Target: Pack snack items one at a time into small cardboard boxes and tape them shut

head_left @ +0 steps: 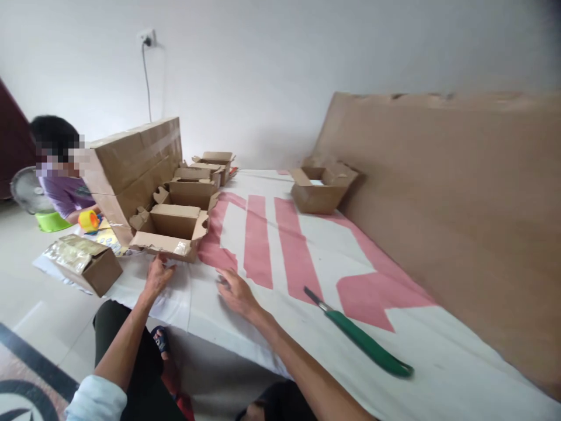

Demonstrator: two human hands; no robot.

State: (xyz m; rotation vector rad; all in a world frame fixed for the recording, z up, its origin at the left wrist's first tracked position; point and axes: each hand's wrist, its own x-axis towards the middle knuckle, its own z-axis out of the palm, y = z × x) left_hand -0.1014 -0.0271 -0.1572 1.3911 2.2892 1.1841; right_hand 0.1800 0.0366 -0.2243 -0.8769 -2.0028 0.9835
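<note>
My left hand (160, 277) is at the front of an open-topped cardboard box (173, 225), its fingertips by the lower front edge. Whether they touch the cardboard I cannot tell. To the right, my right hand (236, 294) hovers low over the white and pink cloth (258, 245), fingers apart and holding nothing. More open cardboard boxes (191, 194) stand in a row behind the nearest one. A taped cardboard box (85, 263) lies left of my left hand. On the cloth at the right rests a green-handled knife (368, 342), its blade pointing away from me.
Another open box (322, 187) with something pale inside stands at the back, by a large cardboard sheet (451, 204). A tall taped carton (135, 169) rises at the left. Beyond it are a person (65, 193) in purple and a yellow tape roll (89, 220).
</note>
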